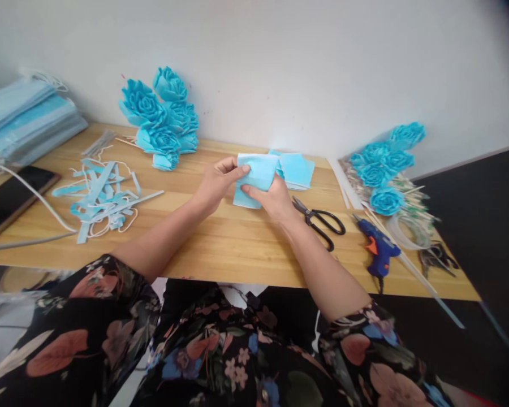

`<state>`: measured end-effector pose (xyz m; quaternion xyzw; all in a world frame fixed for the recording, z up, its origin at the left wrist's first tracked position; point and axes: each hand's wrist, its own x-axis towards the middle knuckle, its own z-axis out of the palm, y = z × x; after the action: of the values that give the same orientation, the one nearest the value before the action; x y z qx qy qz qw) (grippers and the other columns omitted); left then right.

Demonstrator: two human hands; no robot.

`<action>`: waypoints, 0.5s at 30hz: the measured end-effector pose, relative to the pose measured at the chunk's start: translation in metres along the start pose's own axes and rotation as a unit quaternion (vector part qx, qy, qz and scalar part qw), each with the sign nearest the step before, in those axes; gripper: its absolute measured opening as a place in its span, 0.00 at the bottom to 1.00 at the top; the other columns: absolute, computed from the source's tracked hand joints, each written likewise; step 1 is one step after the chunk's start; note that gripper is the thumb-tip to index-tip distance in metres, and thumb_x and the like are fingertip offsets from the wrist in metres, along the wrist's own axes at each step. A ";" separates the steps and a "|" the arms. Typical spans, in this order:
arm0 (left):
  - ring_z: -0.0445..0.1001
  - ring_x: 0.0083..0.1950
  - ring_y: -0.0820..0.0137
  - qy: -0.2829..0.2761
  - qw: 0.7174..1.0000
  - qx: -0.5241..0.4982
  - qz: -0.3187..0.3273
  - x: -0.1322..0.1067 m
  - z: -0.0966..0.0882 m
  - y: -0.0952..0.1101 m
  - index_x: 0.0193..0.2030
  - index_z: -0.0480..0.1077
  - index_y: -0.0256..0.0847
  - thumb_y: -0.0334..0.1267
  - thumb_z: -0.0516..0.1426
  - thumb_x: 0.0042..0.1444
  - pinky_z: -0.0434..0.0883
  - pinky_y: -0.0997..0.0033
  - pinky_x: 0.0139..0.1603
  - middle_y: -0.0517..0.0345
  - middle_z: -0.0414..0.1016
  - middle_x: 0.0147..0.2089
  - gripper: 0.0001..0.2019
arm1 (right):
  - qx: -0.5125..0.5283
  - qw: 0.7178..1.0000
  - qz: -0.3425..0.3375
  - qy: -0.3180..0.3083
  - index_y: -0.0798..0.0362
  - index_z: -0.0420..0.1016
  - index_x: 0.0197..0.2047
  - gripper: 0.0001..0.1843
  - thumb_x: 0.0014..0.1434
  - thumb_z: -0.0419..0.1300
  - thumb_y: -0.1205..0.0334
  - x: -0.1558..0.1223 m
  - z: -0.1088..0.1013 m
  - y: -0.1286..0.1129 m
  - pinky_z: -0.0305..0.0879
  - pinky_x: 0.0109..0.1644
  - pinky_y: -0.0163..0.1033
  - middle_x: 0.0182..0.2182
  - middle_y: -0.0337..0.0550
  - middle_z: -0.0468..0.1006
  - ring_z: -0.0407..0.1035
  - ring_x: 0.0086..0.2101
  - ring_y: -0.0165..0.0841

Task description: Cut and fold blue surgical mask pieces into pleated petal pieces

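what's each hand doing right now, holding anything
Left hand: closed on the left edge of the light blue sheet, thumb on top.
Right hand: closed on the same sheet's right side, thumb on its face.

1. Held sheet [263, 172]: pale blue, whitish along its top edge.
2. Left flower cluster [165, 121] and right flower cluster [377, 165]: bright turquoise.
3. Cut strips [103, 183]: light blue and white.
4. Scissors [309, 215]: black handles, dark grey blades.
5. Glue gun [380, 249]: deep blue with an orange trigger.
6. Tabletop [220, 243]: honey-yellow, streaked with wood grain.
7. Garment [254, 362]: black, printed with coral, pink and blue flowers and leaves.
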<state>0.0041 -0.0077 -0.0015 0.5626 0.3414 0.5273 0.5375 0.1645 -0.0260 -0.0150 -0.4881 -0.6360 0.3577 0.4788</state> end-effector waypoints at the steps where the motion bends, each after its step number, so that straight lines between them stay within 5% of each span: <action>1: 0.69 0.34 0.73 0.005 1.000 -0.003 -0.002 0.001 -0.001 -0.001 0.29 0.67 0.39 0.53 0.65 0.51 0.68 0.73 0.38 0.61 0.71 0.29 0.19 | -0.002 1.000 0.004 0.004 0.52 0.74 0.49 0.26 0.49 0.69 0.50 0.000 0.001 0.001 0.74 0.44 0.46 0.42 0.45 0.81 0.75 0.40 0.40; 5: 0.69 0.35 0.72 0.023 1.000 -0.001 0.005 0.004 -0.004 -0.005 0.32 0.67 0.40 0.56 0.61 0.55 0.66 0.72 0.37 0.60 0.70 0.30 0.19 | -0.042 0.999 -0.011 0.010 0.52 0.75 0.47 0.24 0.47 0.70 0.54 -0.001 0.003 -0.001 0.72 0.44 0.46 0.41 0.43 0.81 0.74 0.40 0.40; 9: 0.68 0.36 0.70 0.071 0.996 0.040 0.021 0.006 -0.005 -0.006 0.34 0.65 0.42 0.59 0.55 0.60 0.64 0.72 0.35 0.60 0.67 0.30 0.21 | -0.088 0.996 0.005 -0.023 0.52 0.75 0.33 0.13 0.48 0.68 0.54 -0.004 0.009 -0.003 0.66 0.34 0.39 0.28 0.37 0.78 0.70 0.30 0.35; 15: 0.65 0.37 0.71 0.146 0.983 0.098 0.053 0.002 -0.002 -0.009 0.35 0.63 0.42 0.58 0.52 0.63 0.63 0.72 0.36 0.60 0.65 0.32 0.20 | -0.126 0.989 0.053 -0.054 0.53 0.71 0.21 0.16 0.50 0.67 0.52 -0.014 0.024 -0.007 0.54 0.27 0.35 0.19 0.36 0.73 0.66 0.24 0.32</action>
<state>0.0039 -0.0034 -0.0097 0.5470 0.4360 0.5956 0.3949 0.1404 -0.0407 -0.0193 -0.5577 -0.6742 0.3253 0.3587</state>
